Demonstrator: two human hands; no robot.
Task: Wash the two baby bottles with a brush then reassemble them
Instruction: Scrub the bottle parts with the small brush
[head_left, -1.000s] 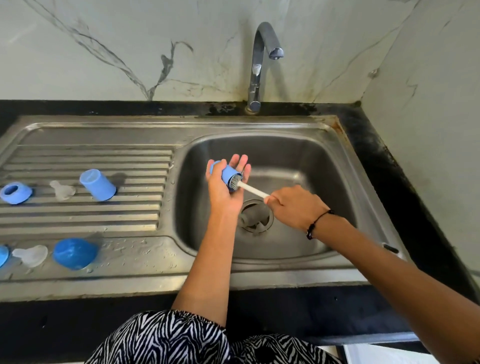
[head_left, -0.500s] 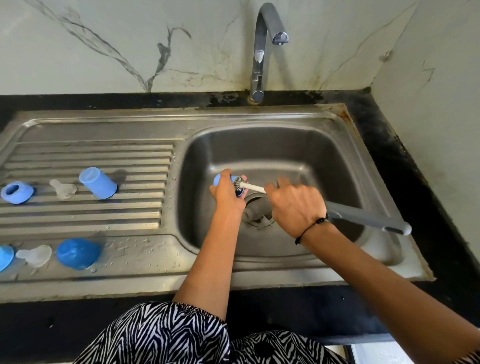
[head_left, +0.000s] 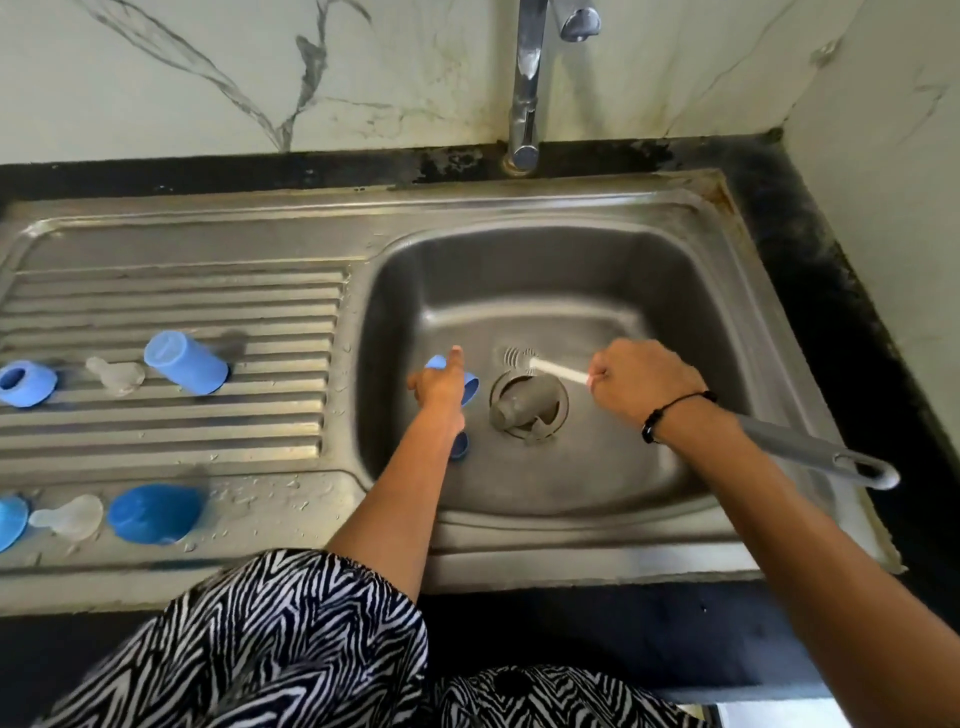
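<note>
Holding the blue bottle low over the sink basin, the left hand grips it — open mouth facing right toward the brush, just apart, which the right hand fingers clamp — shaft lying in line with the bottle's long axis.

Over the sink basin I see my left hand gripping a small blue bottle, while my right hand grips the brush, bristles just right of the bottle. On the draining board to the left lie another blue bottle, rings, teats and a cap.
</note>
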